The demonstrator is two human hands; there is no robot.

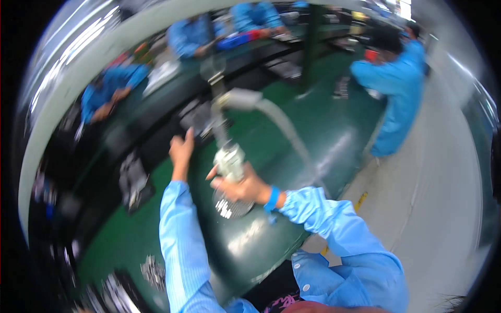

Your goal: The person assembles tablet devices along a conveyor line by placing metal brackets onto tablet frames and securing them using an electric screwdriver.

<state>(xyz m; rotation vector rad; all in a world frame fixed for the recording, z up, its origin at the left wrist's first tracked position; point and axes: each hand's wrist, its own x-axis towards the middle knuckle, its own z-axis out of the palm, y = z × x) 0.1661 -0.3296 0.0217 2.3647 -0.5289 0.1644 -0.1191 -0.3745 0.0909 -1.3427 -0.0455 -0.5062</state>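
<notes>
A pale, thick-bodied power screwdriver (229, 161) hangs upright from an overhead line, and my right hand (242, 187) is wrapped round its lower body. Its tip is hidden. Beneath that hand, on the green table, lies a round dish-like thing (232, 207) with shiny metal bits, blurred. My left hand (181, 150) reaches forward to the left of the screwdriver. Its fingers are apart, with nothing seen in them. Just beyond it, on the black conveyor strip, sits a grey, boxy part (197, 116); I cannot tell whether the fingertips touch it.
A grey hose (284, 125) curves from beside the screwdriver down to the table (334, 122). Another dark-grey part (133, 180) sits to the left, with a metal cluster (153, 272) nearer. Several people in blue work across the table; one person (402, 99) stands at the right edge.
</notes>
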